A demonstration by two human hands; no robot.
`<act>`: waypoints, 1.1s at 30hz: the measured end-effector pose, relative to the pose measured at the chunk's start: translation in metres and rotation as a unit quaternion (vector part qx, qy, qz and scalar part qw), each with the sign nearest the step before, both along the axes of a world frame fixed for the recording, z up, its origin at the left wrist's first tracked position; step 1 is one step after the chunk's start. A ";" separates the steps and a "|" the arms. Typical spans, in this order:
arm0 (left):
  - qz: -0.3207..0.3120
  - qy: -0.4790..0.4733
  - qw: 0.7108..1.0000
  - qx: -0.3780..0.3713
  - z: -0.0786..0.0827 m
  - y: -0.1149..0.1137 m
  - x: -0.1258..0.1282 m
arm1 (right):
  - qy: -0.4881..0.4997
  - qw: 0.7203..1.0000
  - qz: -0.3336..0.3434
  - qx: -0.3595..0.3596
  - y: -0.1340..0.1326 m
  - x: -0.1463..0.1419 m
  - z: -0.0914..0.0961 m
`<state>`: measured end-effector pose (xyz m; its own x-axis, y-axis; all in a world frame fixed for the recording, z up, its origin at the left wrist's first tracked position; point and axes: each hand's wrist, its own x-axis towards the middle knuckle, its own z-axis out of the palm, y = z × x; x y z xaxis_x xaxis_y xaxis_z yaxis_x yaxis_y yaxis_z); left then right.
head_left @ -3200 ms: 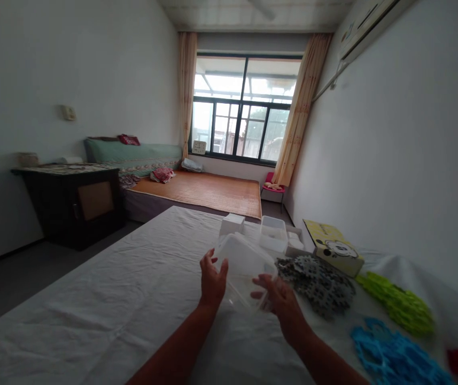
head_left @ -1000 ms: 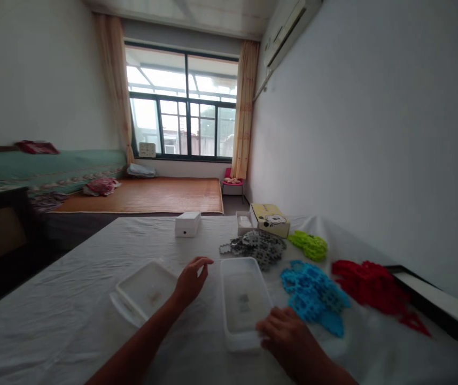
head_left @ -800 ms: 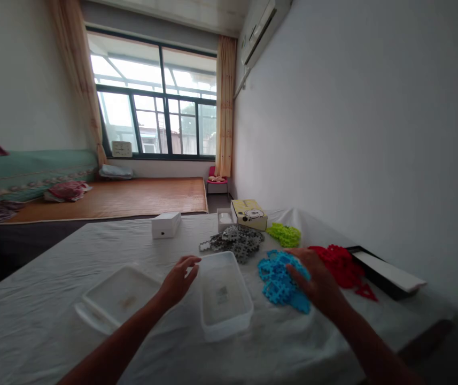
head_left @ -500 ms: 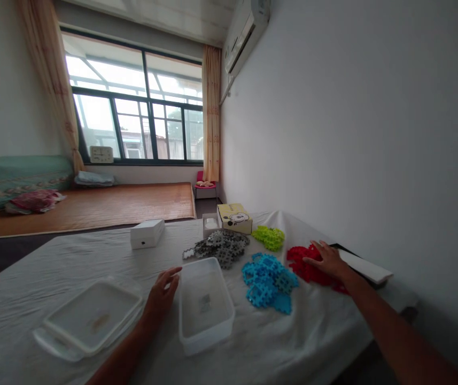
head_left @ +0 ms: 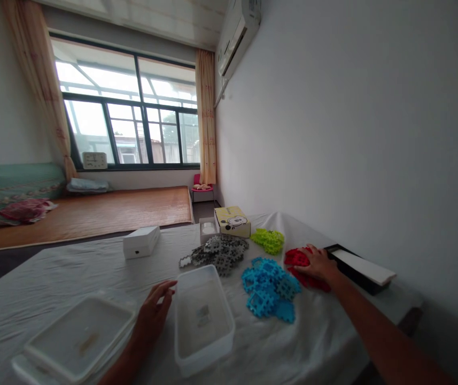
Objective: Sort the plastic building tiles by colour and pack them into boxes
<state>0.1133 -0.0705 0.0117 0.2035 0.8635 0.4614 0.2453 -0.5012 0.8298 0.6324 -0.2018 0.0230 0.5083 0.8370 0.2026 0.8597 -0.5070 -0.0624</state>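
A clear plastic box [head_left: 202,318] stands open on the white-sheeted table [head_left: 72,272]. My left hand [head_left: 152,316] lies beside its left wall, fingers stretched out and touching the rim. My right hand [head_left: 317,263] reaches far right and curls down over a pile of red plastic interlocking pieces [head_left: 297,259], gathering them. Next to it lie a blue pile [head_left: 266,286], a grey pile [head_left: 216,254] and a yellow-green pile [head_left: 269,239].
Stacked clear lids [head_left: 74,342] lie at the near left. A white box [head_left: 141,241], a small white box [head_left: 208,230] and a yellow cartoon box [head_left: 233,220] stand at the far edge. A black-and-white flat box [head_left: 363,264] sits by the wall [head_left: 352,133] on the right.
My right hand left the clear box, passed over the blue pile and settled on the red pieces. The view swung right. My left hand stayed beside the box.
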 end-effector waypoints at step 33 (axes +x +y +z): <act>-0.015 0.016 1.000 0.014 0.001 -0.009 0.004 | 0.040 0.956 0.175 0.232 0.007 -0.041 0.069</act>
